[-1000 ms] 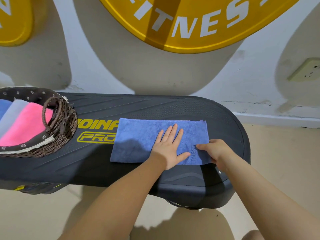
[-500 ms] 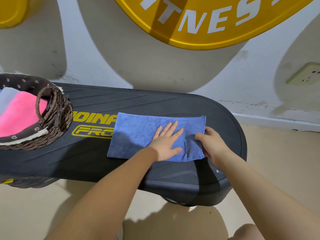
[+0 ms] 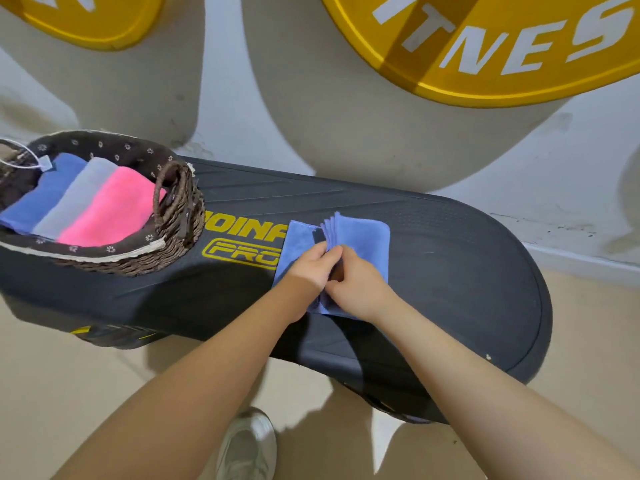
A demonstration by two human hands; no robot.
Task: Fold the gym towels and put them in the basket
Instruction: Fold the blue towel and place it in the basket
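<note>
A blue gym towel (image 3: 363, 237) lies on the black step board (image 3: 450, 271), its right part folded over toward the left so the edge stands up in the middle. My right hand (image 3: 356, 285) pinches that folded-over part. My left hand (image 3: 311, 265) rests on the towel's left part, fingers touching the fold right beside my right hand. A brown wicker basket (image 3: 180, 216) sits on the board's left end. Inside it lie folded towels side by side: blue (image 3: 41, 199), grey (image 3: 79, 195) and pink (image 3: 110, 213).
The board stands on a beige floor against a white wall with large yellow signs (image 3: 485, 46). My shoe (image 3: 246, 445) is on the floor below the board. A basket handle (image 3: 169, 192) rises at the basket's right rim. A white tag (image 3: 45, 164) hangs inside the basket.
My right hand has carried the towel's right end leftward over the middle, halving its width. My left hand's flat fingers have gathered at the fold. The view swung left, showing more of the basket.
</note>
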